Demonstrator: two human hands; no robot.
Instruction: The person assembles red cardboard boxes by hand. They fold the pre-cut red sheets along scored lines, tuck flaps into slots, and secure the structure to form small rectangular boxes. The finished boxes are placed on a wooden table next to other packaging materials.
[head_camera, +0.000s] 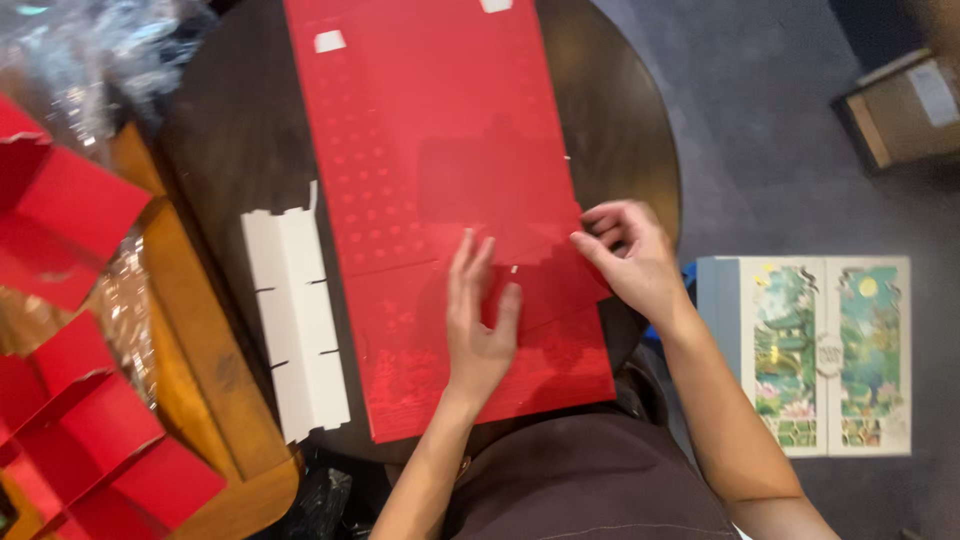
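A large red card sheet (440, 190) was found laid flat across a dark round table (230, 130), its near end reaching the table edge closest to the person. The left hand (478, 325) was pressed flat on the near part of the sheet, fingers extended and nothing clasped. The right hand (630, 255) was set at the sheet's right edge, with the fingers curled and pinched on that edge where a fold line was seen. Two small white tabs (330, 41) were noted near the far end of the sheet.

A white slotted card insert (297, 320) was observed lying just beside the sheet's left edge, on the table. Red divider pieces (90, 440) were recorded on the left, on a wooden surface (200, 360), with clear plastic wrapping (80, 50) beyond them. On the grey floor to the right, a flat box with a green landscape print (825, 355) was seen, and a brown carton (905, 110) farther off.
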